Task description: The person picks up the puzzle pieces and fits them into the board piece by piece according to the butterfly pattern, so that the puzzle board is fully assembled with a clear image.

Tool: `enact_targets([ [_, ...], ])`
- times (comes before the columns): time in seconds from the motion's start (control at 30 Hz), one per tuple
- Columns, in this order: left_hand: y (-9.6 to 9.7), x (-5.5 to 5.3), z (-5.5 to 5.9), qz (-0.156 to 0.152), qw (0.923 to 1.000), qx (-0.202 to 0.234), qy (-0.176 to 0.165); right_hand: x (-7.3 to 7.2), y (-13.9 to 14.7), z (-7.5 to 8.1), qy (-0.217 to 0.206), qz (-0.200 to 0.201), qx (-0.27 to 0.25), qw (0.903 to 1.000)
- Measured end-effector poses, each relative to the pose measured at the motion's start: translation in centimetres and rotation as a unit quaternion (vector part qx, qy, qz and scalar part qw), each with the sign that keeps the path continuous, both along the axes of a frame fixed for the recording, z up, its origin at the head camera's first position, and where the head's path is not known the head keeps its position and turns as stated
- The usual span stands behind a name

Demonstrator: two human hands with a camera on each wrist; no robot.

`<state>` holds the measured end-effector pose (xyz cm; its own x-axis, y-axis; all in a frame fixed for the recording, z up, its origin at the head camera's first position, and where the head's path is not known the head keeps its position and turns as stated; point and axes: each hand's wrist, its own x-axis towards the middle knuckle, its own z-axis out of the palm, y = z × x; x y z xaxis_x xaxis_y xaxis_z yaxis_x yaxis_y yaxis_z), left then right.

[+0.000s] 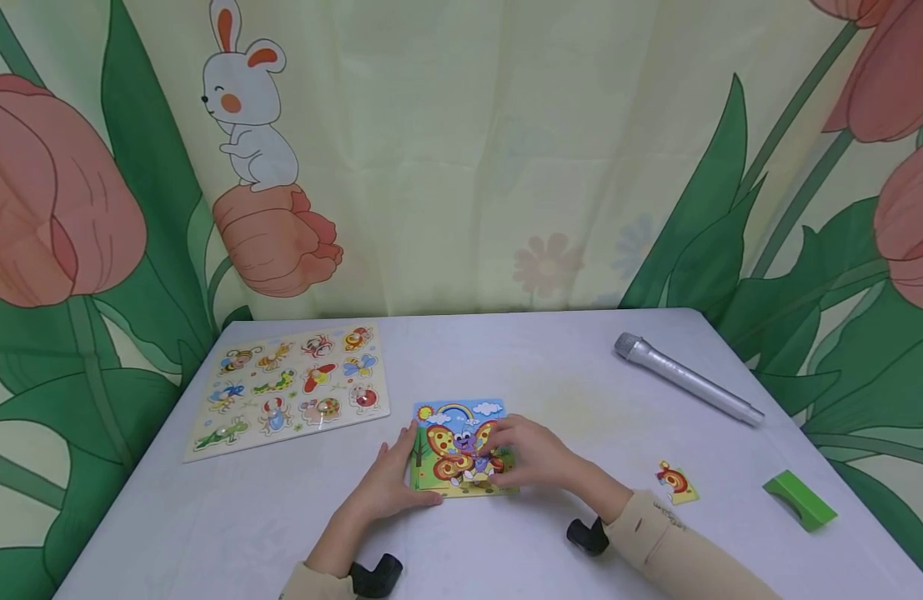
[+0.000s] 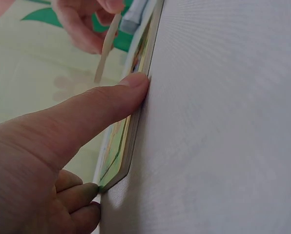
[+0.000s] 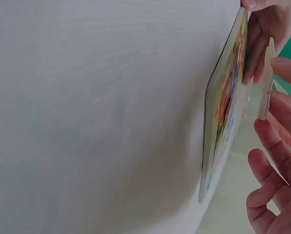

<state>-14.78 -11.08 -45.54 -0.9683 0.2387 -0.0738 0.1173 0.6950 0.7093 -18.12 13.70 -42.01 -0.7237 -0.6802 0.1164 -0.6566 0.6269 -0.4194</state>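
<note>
A small square jigsaw puzzle [image 1: 453, 485] with a butterfly, rainbow and sun lies flat on the white table. My left hand [image 1: 389, 479] holds its near left corner, thumb along the near edge and fingers at the left side. Over the puzzle's right part, my right hand [image 1: 532, 454] pinches a thin puzzle piece [image 3: 267, 83] between thumb and fingers. The piece is held edge-on above the board, apart from it, in both wrist views; its printed face is hidden there. Another puzzle piece [image 1: 677, 483], with an orange and red curl, lies on the table to the right.
An insect picture board [image 1: 288, 387] lies at the back left. A silver microphone [image 1: 689, 379] lies at the back right, and a green arched block [image 1: 800, 500] near the right edge. Behind the table [image 1: 506, 550] hangs a printed curtain [image 1: 431, 167].
</note>
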Motion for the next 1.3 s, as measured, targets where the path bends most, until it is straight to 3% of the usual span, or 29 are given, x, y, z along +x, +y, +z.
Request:
enact_targets([
  [0.27, -0.1, 0.0, 0.1, -0.004, 1.0, 0.009, -0.002, -0.3, -1.6, 0.0, -0.025, -0.005, 0.014, 0.9996],
  [0.5, -0.1, 0.0, 0.1, -0.007, 0.9999, 0.011, -0.001, -0.5, -2.4, -0.2, -0.016, -0.001, 0.053, 0.9985],
  [1.3, -0.2, 0.0, -0.1, -0.002, 0.9998, 0.017, -0.005, -0.8, -3.6, 0.3, 0.003, -0.01, 0.107, 0.9942],
])
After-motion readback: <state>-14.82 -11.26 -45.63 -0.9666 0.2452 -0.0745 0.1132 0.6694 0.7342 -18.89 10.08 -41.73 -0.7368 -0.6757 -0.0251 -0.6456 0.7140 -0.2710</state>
